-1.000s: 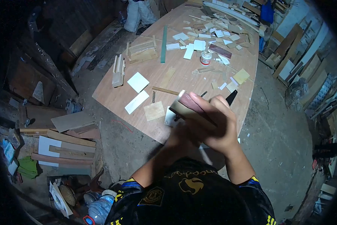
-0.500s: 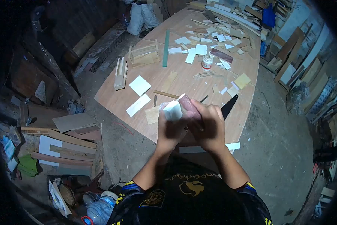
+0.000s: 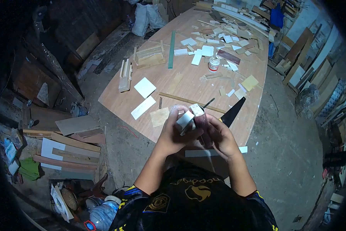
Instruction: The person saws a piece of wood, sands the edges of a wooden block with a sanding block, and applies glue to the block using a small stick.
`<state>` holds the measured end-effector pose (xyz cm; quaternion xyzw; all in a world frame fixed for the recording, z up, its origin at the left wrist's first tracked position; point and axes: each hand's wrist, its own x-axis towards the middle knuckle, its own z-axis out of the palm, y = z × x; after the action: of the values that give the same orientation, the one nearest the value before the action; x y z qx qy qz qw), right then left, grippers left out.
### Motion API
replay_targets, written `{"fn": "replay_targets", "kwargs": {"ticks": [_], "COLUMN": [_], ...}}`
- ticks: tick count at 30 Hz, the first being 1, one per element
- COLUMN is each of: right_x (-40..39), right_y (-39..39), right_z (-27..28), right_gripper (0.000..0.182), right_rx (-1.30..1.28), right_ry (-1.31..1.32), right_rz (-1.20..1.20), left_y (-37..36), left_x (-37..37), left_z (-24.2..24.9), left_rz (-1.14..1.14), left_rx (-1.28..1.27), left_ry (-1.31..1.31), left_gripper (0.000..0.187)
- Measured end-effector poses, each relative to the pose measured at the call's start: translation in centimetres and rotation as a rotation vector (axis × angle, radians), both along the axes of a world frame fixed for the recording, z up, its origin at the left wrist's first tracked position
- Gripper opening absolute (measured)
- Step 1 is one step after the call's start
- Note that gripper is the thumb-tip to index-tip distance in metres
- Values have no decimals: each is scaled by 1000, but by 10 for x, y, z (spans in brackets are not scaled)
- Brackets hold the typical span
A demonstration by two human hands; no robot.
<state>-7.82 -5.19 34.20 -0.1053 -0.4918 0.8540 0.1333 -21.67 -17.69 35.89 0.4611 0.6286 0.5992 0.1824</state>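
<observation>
My left hand [image 3: 172, 134] is closed around a small white block [image 3: 185, 119], its pale end facing up. Right beside it, my right hand [image 3: 223, 140] holds a reddish-brown sandpaper-like block [image 3: 201, 122] with a whitish top end. The two blocks are close together above the near part of the table, and my fingers hide their lower parts. Behind my right hand lies a black saw blade [image 3: 233, 111]. A long thin wooden strip [image 3: 192, 102] lies on the table just beyond my hands.
On the wooden table [image 3: 115, 86] are a white square piece [image 3: 144, 87], a white rectangle [image 3: 143, 107], a green strip [image 3: 171, 50], wooden frames [image 3: 149, 56] and a white jar [image 3: 213, 64]. Offcuts cover its far end. Boards [image 3: 76, 154] and water bottles [image 3: 103, 215] stand at the lower left.
Both blocks have turned in my hands and moved slightly toward the right. My right hand has shifted lower with its fingers loosened, and more of the wooden strip shows.
</observation>
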Motion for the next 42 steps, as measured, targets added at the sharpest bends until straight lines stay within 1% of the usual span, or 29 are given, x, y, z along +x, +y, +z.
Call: {"fn": "replay_targets", "kwargs": {"ticks": [1,2,3,4,6,7,8,10,11,12,13,14,15,16,18,21,23,25,26,27,28,30,32,34,36,37,38,40,42], "right_x": [0,4,9,14,16,17,16,12,14,18,24,26,28,31,38,38,35,31,29,26,23,18,14,13,6,5,2,-5,-10], "right_y": [1,3,8,11,13,14,13,8,10,11,11,10,9,10,14,13,10,6,2,-4,-8,-13,-16,-16,-25,-28,-30,-35,-39], "right_z": [1,-1,-8,-14,-31,-35,-31,-18,-21,-20,-18,-9,0,5,10,16,18,15,13,9,8,16,19,21,30,32,34,36,36], "right_gripper": [56,56,64,74,74,74,74,62,56,56,53,51,50,50,50,59,63,68,68,68,68,64,59,51,46,48,49,46,42], "right_rx": [-100,-99,-189,-279,-303,-324,-318,-281,-158,-157,23,203,292,293,237,250,257,496,494,373,253,267,282,123,148,111,74,113,195], "right_ry": [-25,-24,-33,-42,28,98,98,126,64,62,-2,-65,-61,-68,-30,-46,-64,-111,-114,-99,-84,-74,-69,-73,-70,-73,-74,-59,-93], "right_rz": [20,21,120,218,244,273,272,111,59,58,-48,-156,-208,-214,-89,-81,-59,-5,-1,-5,-11,19,40,16,-61,-88,-115,-139,-252], "left_y": [-1,-1,0,-1,-2,-1,0,3,3,3,3,4,4,4,7,7,7,6,6,5,2,-2,0,3,5,7,8,10,8], "left_x": [0,1,2,2,5,6,7,8,8,7,6,5,4,4,3,3,6,3,-2,-7,-12,-23,-28,-35,-42,-50,-51,-56,-65], "left_z": [-4,-8,-10,-8,9,11,13,11,6,0,-6,-12,-15,-16,-15,-9,-1,-4,-11,-15,-17,-15,-12,-12,-15,-41,-40,-38,-27], "left_rz": [2,-83,-170,-171,-233,-237,-228,-219,-189,-158,-160,-114,-71,-78,-97,-194,-168,-141,-204,-268,-268,-273,-230,-198,-195,-252,-262,-251,-293], "left_rx": [0,13,25,26,-107,-104,-179,-246,-229,-214,-214,-210,-206,-206,-285,-275,-293,-314,-144,28,28,-140,-198,-255,-225,56,65,20,2], "left_ry": [1,-211,-424,-423,-284,-282,-304,-324,-331,-339,-341,-240,-141,-146,-101,-155,-176,-200,-187,-171,-172,-168,-131,-99,19,360,351,-64,-12], "left_gripper": [57,57,57,57,53,53,49,45,41,37,37,36,34,34,34,34,36,37,35,33,33,32,33,34,40,39,39,53,54]}}
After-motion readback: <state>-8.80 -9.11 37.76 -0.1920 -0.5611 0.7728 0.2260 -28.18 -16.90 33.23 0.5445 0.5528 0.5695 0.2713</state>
